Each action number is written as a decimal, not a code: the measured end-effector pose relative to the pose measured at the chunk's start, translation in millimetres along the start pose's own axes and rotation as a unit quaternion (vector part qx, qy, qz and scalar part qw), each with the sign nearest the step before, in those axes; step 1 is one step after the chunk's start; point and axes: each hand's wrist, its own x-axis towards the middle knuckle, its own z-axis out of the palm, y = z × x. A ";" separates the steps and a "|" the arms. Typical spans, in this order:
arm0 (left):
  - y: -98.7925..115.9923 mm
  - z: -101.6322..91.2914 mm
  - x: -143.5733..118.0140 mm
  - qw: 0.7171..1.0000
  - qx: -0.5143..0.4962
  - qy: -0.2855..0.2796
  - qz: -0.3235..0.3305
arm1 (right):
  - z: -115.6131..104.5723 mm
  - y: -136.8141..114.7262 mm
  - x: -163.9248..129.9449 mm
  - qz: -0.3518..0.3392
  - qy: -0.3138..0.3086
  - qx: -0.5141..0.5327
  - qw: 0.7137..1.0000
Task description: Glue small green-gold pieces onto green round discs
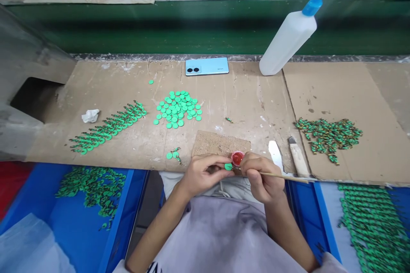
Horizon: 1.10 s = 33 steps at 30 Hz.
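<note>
Green disc (228,166): pinched in left hand (205,175) grip, at table (256,102) front edge, just left of red cap (237,158). Right hand (261,179) pinches thin stick (285,176), long axis running right, tip toward disc.

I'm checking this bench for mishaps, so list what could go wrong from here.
1. The small red pot sits at the bench edge between both hands; a nudge from the right hand could tip it into the lap.
2. The thin stick may smear the green disc pinched by the left hand.
3. The blade lies bare beside the right hand.
</note>
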 end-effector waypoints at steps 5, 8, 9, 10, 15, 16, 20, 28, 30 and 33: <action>1.8 -0.2 0.6 1.000 -0.002 -0.003 0.009 | 0.4 0.7 -1.8 0.003 -0.003 0.010 1.000; 1.4 -0.2 0.6 1.000 0.000 -0.003 0.011 | 0.7 0.3 -1.6 0.003 -0.003 0.005 1.000; 1.3 -0.2 0.5 1.000 0.003 -0.004 0.012 | 0.8 0.2 -1.5 0.002 -0.002 0.003 1.000; 1.1 -0.2 0.5 1.000 0.007 -0.005 0.011 | 0.9 0.1 -1.6 0.001 -0.002 0.001 1.000; 1.6 -0.5 0.3 1.000 0.014 -0.005 0.010 | 1.1 0.8 -2.8 0.003 0.002 0.000 1.000; 1.8 -0.6 0.3 1.000 0.014 -0.006 0.012 | 1.1 1.1 -2.9 0.003 0.003 0.001 1.000; 1.8 -0.6 -0.3 1.000 0.023 -0.007 0.013 | 1.1 0.8 -1.1 0.004 -0.004 -0.009 1.000; 0.0 -1.6 0.0 0.998 0.046 -0.007 0.047 | -0.4 -10.4 8.0 -0.032 -0.075 -0.095 0.992; 1.4 -2.0 0.6 0.998 0.038 -0.009 0.038 | -0.6 -13.1 8.2 -0.054 -0.090 -0.118 0.987; 3.8 -2.2 0.7 1.000 0.019 -0.010 0.005 | -1.6 -16.2 6.6 -0.071 -0.066 -0.111 0.989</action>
